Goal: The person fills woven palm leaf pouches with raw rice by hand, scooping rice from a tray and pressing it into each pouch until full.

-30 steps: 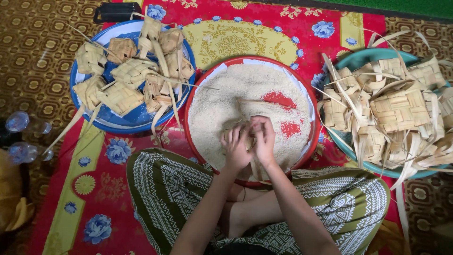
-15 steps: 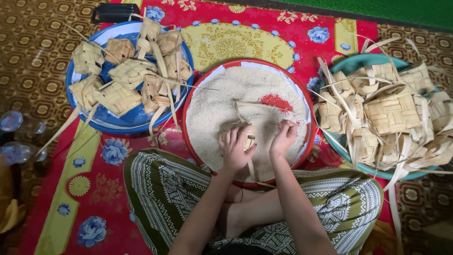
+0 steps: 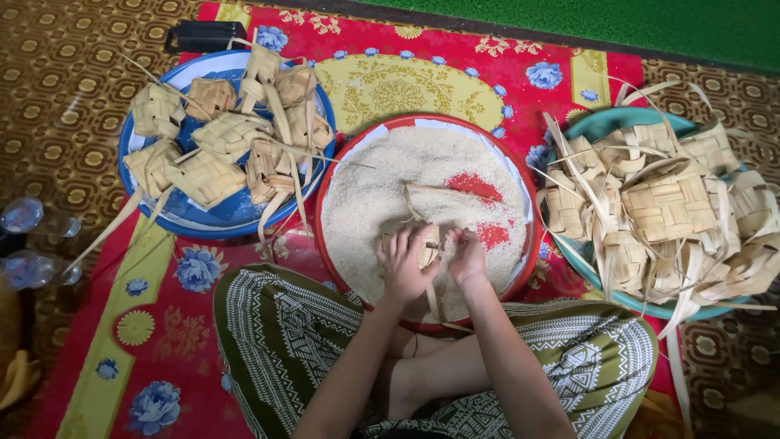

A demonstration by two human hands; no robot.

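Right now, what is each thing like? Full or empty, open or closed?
Red tray: full of white rice, red bottom showing in two bare patches.
Woven leaf pouch: held in the left hand, over the rice.
Right hand: fingers bunched at the pouch.
Blue tray: piled with woven pouches.
Teal tray: heaped with woven pouches, loose strips trailing.
Black object: lying flat.
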